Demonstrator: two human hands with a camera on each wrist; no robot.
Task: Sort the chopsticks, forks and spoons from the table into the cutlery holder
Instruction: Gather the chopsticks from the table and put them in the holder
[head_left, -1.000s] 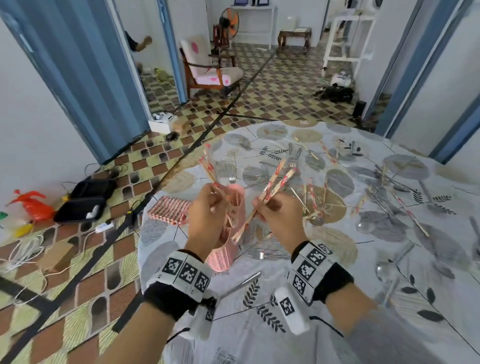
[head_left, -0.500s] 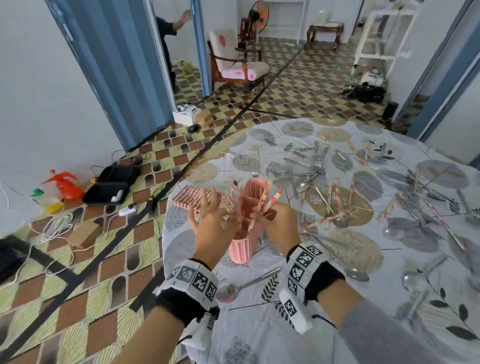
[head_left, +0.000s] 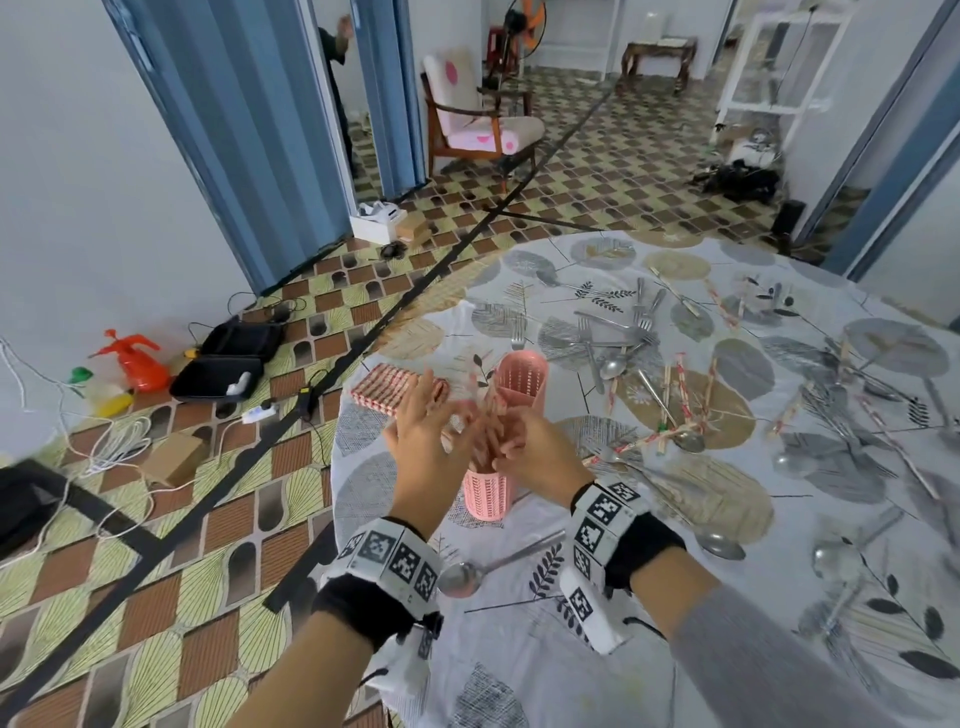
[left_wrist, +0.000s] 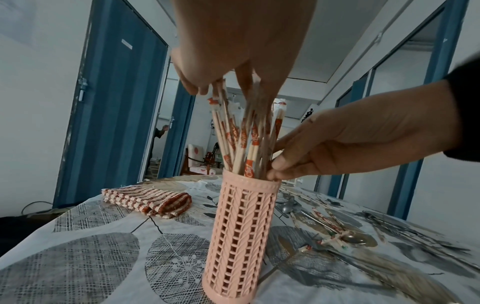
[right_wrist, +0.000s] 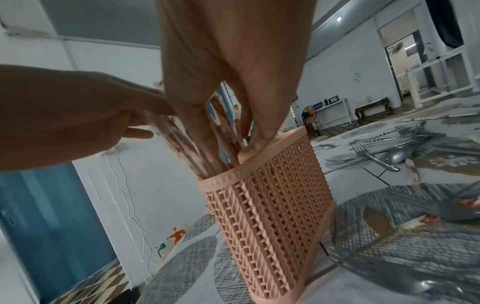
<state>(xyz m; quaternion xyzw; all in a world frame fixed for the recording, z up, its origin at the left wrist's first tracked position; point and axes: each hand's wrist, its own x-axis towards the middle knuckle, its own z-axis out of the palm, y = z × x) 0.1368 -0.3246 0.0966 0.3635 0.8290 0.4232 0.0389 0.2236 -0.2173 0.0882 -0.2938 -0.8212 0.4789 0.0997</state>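
Note:
A pink lattice cutlery holder (head_left: 485, 496) (left_wrist: 241, 236) (right_wrist: 270, 226) stands near the table's left edge. Several paper-wrapped chopsticks (left_wrist: 241, 135) (right_wrist: 223, 127) stand in its near compartment; the far compartment (head_left: 522, 371) looks empty. My left hand (head_left: 441, 415) (left_wrist: 221, 82) hovers over the chopstick tops with straight, spread fingers touching them. My right hand (head_left: 506, 441) (right_wrist: 233, 144) reaches to the holder's rim, its straight fingers lying against the chopsticks just above the rim and the thumb on the rim. Motion blurs the chopsticks.
Loose forks (head_left: 623, 327), spoons (head_left: 685, 439) and wrapped chopsticks (head_left: 685, 384) lie scattered over the leaf-print tablecloth (head_left: 519, 675) to the right. One spoon (head_left: 462, 577) lies between my wrists. A folded red-striped mat (head_left: 387, 392) sits left of the holder, by the table edge.
A second ago each hand held a bundle of chopsticks above the holder. The chopsticks have gone down into the near compartment, and both hands have let go and opened.

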